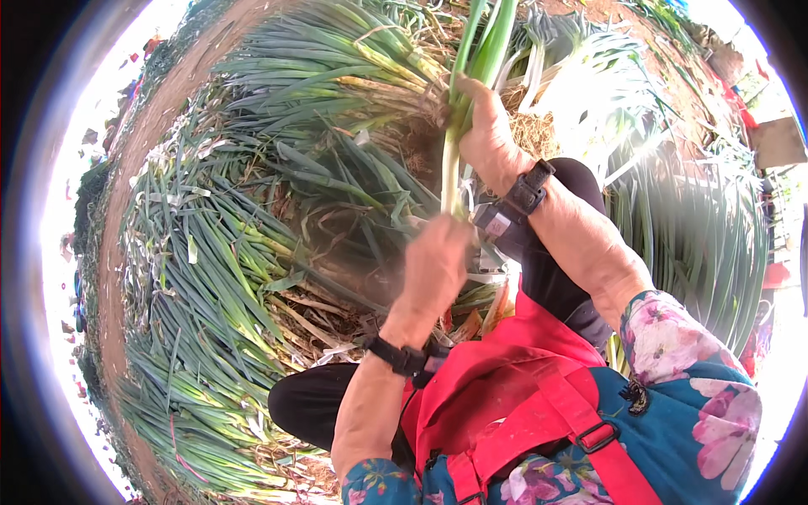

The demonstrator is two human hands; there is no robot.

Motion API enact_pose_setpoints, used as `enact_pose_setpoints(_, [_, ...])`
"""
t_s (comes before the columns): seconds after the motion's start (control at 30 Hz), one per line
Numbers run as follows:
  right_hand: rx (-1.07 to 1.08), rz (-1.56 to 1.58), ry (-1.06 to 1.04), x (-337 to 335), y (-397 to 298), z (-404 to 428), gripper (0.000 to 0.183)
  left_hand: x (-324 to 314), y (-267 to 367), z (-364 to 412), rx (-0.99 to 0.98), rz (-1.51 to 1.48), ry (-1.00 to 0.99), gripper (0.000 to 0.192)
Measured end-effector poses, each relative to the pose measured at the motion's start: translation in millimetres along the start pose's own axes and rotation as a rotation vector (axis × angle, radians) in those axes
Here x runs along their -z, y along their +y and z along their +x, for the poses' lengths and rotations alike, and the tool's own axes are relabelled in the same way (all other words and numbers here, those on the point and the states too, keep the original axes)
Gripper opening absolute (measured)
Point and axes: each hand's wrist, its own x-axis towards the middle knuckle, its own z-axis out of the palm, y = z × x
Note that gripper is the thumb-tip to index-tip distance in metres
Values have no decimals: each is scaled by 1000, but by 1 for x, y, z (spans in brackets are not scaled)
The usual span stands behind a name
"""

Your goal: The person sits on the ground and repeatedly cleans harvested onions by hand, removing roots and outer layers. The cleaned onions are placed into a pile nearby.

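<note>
A green onion stalk [451,167], long and thick, stands between my hands with its green leaves [495,47] pointing away from me. My right hand [486,129] is closed round the upper stalk, where the leaves begin. Lower down, my left hand [439,259] grips the pale end of the same stalk; motion blurs it, and its fingers hide the tip. Each wrist wears a black strap with a small device. Beyond my hands lies a bundle of green onions [341,69], its roots towards the stalk.
Heaps of green onions [214,252] cover the ground at the left. More onions with pale stems and matted roots [536,132] lie at the upper right, and long leaves [688,240] spread beside my knee. Peeled scraps [492,306] lie by my red apron [499,391].
</note>
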Motion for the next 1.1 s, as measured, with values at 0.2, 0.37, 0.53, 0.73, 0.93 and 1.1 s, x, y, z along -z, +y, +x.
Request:
enact_pose_setpoints(0.2, [46, 62, -46, 7, -15, 13, 18, 19, 7, -33, 157, -167, 81, 20])
enact_pose_setpoints(0.37, [44, 68, -7, -1, -9, 8, 20, 30, -36, -16, 436, -555, 373, 8])
enact_pose_setpoints(0.53, [61, 67, -2, 3, -8, 15, 20, 36, -1, 10, 724, -1554, 519, 12])
enact_pose_setpoints(0.73, [40, 90, -63, 7, -21, 16, 19, 24, -37, -15, 591, -1123, 243, 11])
enact_pose_setpoints(0.93, [228, 26, -271, 23, -57, 33, 31, 7, -65, -67, 556, -438, -102, 12])
enact_pose_setpoints(1.1, [334, 19, -404, 50, -83, 53, 33, 19, -109, -113, 562, 47, -262, 19])
